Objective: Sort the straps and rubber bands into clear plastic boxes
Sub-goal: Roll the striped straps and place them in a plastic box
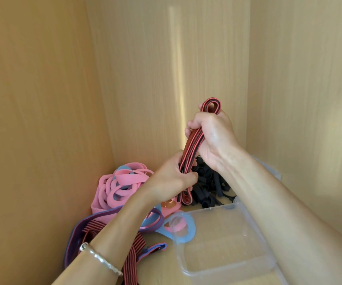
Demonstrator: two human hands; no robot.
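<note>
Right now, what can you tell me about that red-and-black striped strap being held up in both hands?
The striped strap is a flat, woven-looking band with red and black lengthwise stripes, folded into a long bundle of several layers. It stands nearly upright. The right hand grips its upper part, a loop poking out above the fist; the left hand holds it lower down. Its bottom end hangs before the black bands.

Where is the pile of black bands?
Head view, right of centre: black bands lie beyond the clear box, right of the pink bands, below the right hand.
</note>
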